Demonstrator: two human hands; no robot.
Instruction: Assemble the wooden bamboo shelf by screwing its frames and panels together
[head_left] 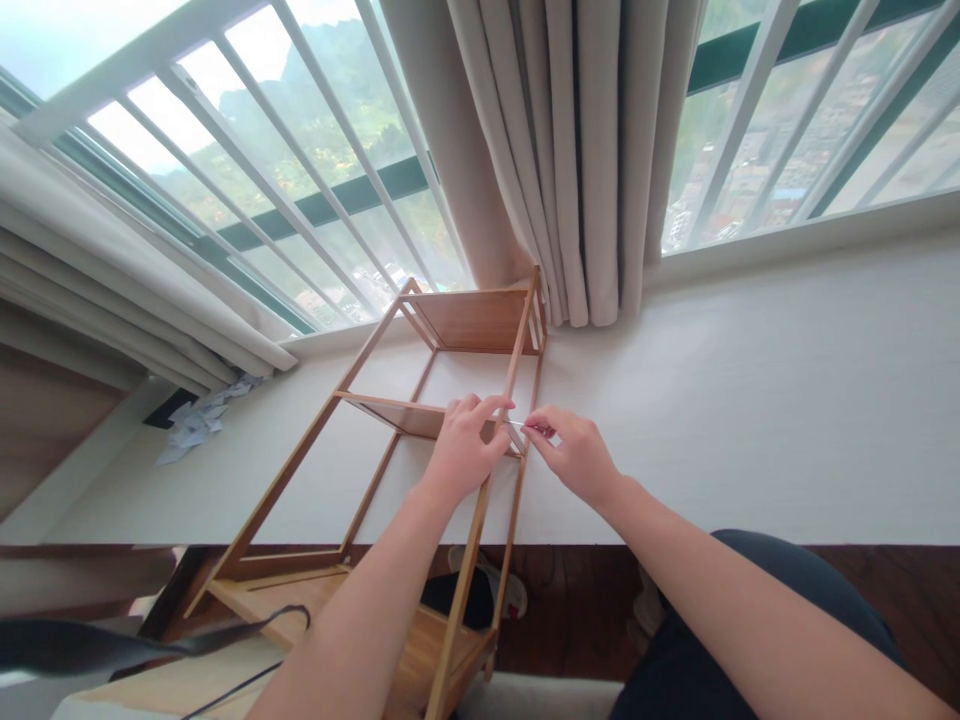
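A wooden shelf rack point(517, 355) with slim posts lies tilted on its side, partly over the white ledge. My left hand point(469, 440) is closed around one of its posts, where the middle shelf board point(397, 414) joins. Just to the right, my right hand point(574, 450) pinches a thin metal rod point(516, 424) that looks like a hex key. The rod's tip points at the post beside my left fingers. Whether it sits in a screw is too small to tell, and my right fingers hide its other end.
The white ledge point(750, 400) runs below barred windows. Beige curtains point(577, 180) hang behind the rack. Crumpled paper scraps point(196, 425) lie at the left. A black strap point(150, 642) crosses the lower left, and a shoe point(514, 592) shows beneath the rack.
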